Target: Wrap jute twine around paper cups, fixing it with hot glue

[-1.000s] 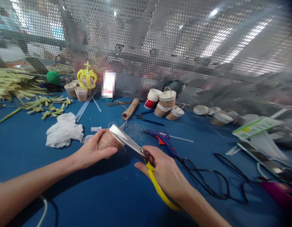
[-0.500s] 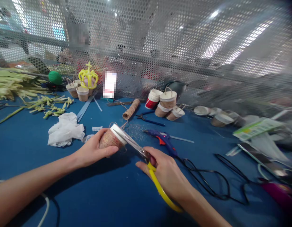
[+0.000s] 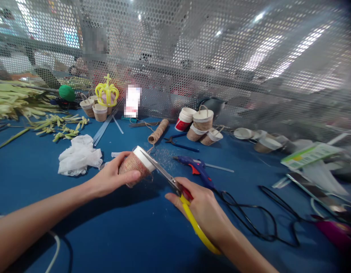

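Note:
My left hand [image 3: 114, 174] is wrapped round a paper cup [image 3: 137, 165] bound in brown twine, its white rim tilted up to the right. In my right hand [image 3: 202, 206] are scissors [image 3: 202, 235] with yellow handles. Their blades lie across the white rim of the cup, pointing up and left. Loose twine ends hang from the cup's lower right side. Just beyond it, a roll of twine [image 3: 158, 131] lies on the blue table [image 3: 130, 235].
A blue glue gun [image 3: 196, 167] with a black cord lies right of the cup, near pliers [image 3: 181, 146]. White lace [image 3: 79, 156] is at left. Behind stand twine-wrapped cups [image 3: 203, 119] and a yellow crown [image 3: 107, 93]. A perforated metal screen [image 3: 164, 57] closes the back.
The cup has tilted slightly, showing more of its white rim. My right hand and the scissors have shifted slightly to the right.

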